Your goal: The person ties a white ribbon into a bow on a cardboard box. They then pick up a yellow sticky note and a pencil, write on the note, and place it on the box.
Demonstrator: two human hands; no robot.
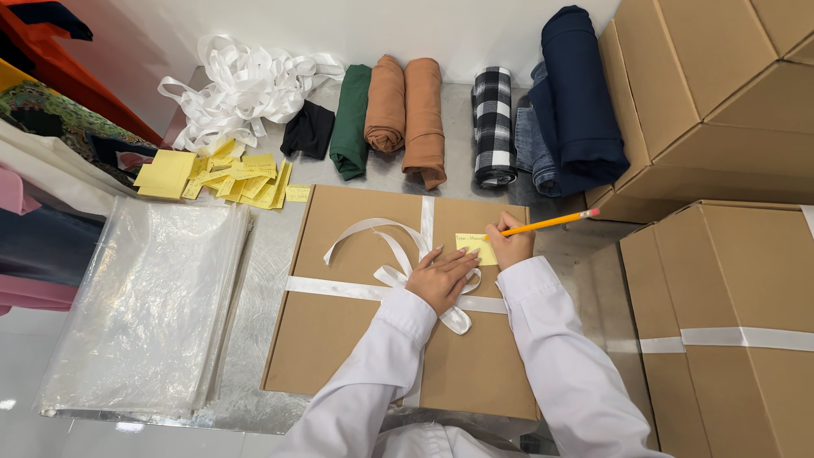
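At the far left lie folded fabrics [51, 110], and near them a stack of clear bags [144, 305] rests on the table [271, 246]. Just beyond the bags sits a scatter of yellow notes [220, 174], with a heap of white ribbon [242, 85] farther back. Rolled cloths [398, 114] line the far edge, from black and green through tan to checked and navy.

In the middle is a flat brown box [339, 331] tied with a white ribbon bow [394, 276]. The left hand [441, 278] lies flat on the bow, fingers spread and pressing down, just left of a yellow note [476, 248] stuck on the lid. The right hand [511, 242] pinches a yellow pencil [547, 223], its tip touching the note. Both arms wear white sleeves [560, 356].

To the right stand larger cartons [721, 93], the near one banded with white tape.
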